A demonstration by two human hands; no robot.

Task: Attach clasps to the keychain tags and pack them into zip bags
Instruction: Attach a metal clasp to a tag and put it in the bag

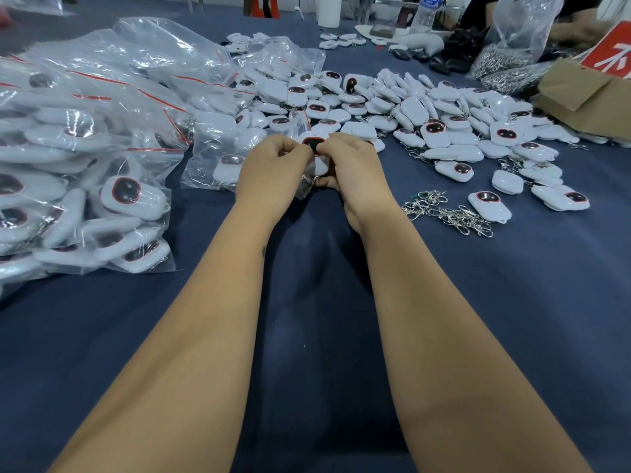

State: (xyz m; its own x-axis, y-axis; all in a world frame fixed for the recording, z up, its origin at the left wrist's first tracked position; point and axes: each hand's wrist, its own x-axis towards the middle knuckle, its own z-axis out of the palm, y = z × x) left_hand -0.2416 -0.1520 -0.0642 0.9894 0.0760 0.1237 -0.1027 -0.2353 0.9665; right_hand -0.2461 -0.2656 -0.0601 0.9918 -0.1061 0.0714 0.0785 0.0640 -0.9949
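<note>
A: Hands?
B: Left hand (273, 165) and right hand (351, 165), fingers curled, pinch one white keychain tag (316, 145) in a clear zip bag (302, 189), mid-worktop (307, 285).
A: Clasps?
B: Loose clasps (447, 213) toward the right edge.

White tags (450, 131) with red-rimmed black faces, silver clasps (450, 215), navy tablecloth (307, 336).
</note>
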